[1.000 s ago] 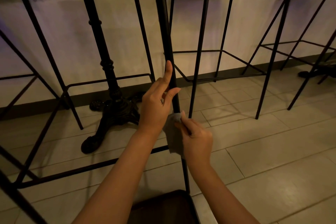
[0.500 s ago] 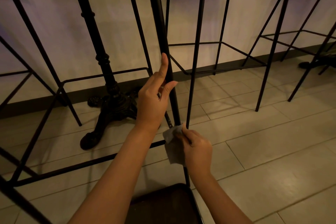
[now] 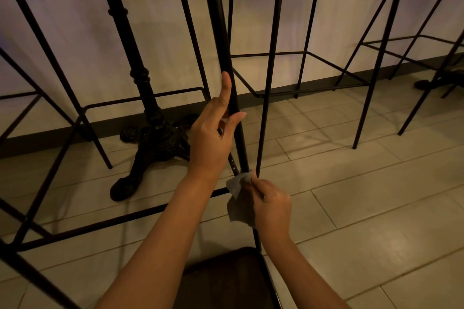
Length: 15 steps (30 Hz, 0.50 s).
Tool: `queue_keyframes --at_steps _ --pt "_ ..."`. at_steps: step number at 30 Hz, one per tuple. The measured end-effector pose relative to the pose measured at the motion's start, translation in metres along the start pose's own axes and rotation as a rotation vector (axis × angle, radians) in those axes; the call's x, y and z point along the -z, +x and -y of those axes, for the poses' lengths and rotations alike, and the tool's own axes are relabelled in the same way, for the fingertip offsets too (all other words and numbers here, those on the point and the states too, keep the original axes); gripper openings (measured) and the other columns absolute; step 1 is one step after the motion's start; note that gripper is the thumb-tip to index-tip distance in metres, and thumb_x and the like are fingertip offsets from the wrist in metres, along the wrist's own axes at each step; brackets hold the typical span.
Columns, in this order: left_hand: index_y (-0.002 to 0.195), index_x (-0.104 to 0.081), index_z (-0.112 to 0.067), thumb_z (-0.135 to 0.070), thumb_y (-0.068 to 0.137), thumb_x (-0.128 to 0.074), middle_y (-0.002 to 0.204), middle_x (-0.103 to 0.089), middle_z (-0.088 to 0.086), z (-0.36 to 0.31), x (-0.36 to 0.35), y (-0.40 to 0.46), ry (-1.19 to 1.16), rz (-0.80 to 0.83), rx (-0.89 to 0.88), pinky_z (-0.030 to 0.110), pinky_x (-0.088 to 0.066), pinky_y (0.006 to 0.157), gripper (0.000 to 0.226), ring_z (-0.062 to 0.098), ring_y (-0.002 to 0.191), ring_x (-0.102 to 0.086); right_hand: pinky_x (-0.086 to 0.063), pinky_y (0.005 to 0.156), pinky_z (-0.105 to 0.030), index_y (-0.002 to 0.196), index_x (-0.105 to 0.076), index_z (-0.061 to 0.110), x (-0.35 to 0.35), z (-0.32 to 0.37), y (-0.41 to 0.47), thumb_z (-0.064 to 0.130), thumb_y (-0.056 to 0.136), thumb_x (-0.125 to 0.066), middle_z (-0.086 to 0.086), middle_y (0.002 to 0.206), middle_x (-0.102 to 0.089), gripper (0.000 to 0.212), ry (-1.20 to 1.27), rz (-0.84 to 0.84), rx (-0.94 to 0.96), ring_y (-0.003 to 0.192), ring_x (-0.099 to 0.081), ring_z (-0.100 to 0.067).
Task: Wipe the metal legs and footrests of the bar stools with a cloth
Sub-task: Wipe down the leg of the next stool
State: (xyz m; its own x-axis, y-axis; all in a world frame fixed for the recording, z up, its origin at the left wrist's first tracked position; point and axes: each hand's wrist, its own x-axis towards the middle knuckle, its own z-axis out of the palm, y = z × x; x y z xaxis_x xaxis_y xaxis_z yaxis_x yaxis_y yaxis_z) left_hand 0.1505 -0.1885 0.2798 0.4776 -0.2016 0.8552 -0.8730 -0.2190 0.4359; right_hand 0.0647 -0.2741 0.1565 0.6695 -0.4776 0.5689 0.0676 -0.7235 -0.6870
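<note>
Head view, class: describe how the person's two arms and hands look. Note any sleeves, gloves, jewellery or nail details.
Both forearms are bare, with no sleeves in view. The left hand and right hand wear no gloves. No watch, bracelet or ring shows. The left-hand fingers are slim, and the thumbnail is fairly long and pale. The light is dim, so finer marks cannot be told.

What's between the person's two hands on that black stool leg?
In the head view, only a bare stretch of stool leg separates the left hand above from the right hand clutching the cloth below.
</note>
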Motion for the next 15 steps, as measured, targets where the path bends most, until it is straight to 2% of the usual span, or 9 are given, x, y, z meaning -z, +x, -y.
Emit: queue_keyframes --at_steps 3,6,9,11,15 --pt "0.135 -0.004 -0.057 -0.042 0.088 -0.045 0.094 -0.056 -0.003 -0.001 -0.004 -0.009 -0.011 0.016 0.018 0.004 -0.041 0.083 0.064 0.013 0.081 -0.056 -0.029 0.072 0.009 0.099 -0.073 0.01 0.0 0.001 0.005 0.014 0.078 -0.064 -0.001 0.083 -0.072 0.023 0.01 -0.023 0.025 0.08 -0.055 -0.004" --pt "0.136 -0.002 -0.056 -0.046 0.089 -0.041 0.093 -0.057 -0.001 0.001 -0.005 -0.018 0.008 0.039 0.023 0.008 -0.045 0.083 0.062 0.015 0.08 -0.058 -0.031 0.072 0.007 0.102 -0.072 0.009 -0.001 -0.003 0.004 0.011 0.079 -0.064 -0.001 0.084 -0.071 0.025 0.023 -0.011 0.064 0.079 -0.057 -0.006" --pt "0.135 0.0 -0.058 -0.043 0.089 -0.042 0.091 -0.06 0.006 0.003 -0.006 -0.024 0.022 0.053 0.044 0.01 -0.045 0.083 0.064 0.019 0.079 -0.059 -0.042 0.072 -0.004 0.107 -0.07 0.009 -0.004 -0.014 -0.003 0.01 0.079 -0.063 -0.001 0.087 -0.071 0.029 0.032 0.016 0.082 0.074 -0.062 -0.005" --pt "0.134 -0.001 -0.06 -0.039 0.088 -0.044 0.096 -0.06 0.004 0.003 -0.007 -0.025 0.014 0.048 0.065 0.006 -0.042 0.085 0.066 0.018 0.081 -0.059 -0.048 0.066 -0.013 0.111 -0.068 0.01 -0.006 -0.021 -0.01 0.011 0.08 -0.061 -0.002 0.087 -0.072 0.032 0.024 0.037 0.074 0.071 -0.065 -0.009" --pt "0.133 -0.004 -0.061 -0.039 0.088 -0.044 0.105 -0.059 0.001 0.002 -0.009 -0.027 -0.002 0.028 0.06 0.004 -0.04 0.087 0.064 0.01 0.082 -0.056 -0.047 0.059 -0.015 0.111 -0.068 0.01 -0.008 -0.029 -0.017 0.008 0.081 -0.059 -0.002 0.082 -0.072 0.031 0.02 0.057 0.063 0.066 -0.064 -0.01"
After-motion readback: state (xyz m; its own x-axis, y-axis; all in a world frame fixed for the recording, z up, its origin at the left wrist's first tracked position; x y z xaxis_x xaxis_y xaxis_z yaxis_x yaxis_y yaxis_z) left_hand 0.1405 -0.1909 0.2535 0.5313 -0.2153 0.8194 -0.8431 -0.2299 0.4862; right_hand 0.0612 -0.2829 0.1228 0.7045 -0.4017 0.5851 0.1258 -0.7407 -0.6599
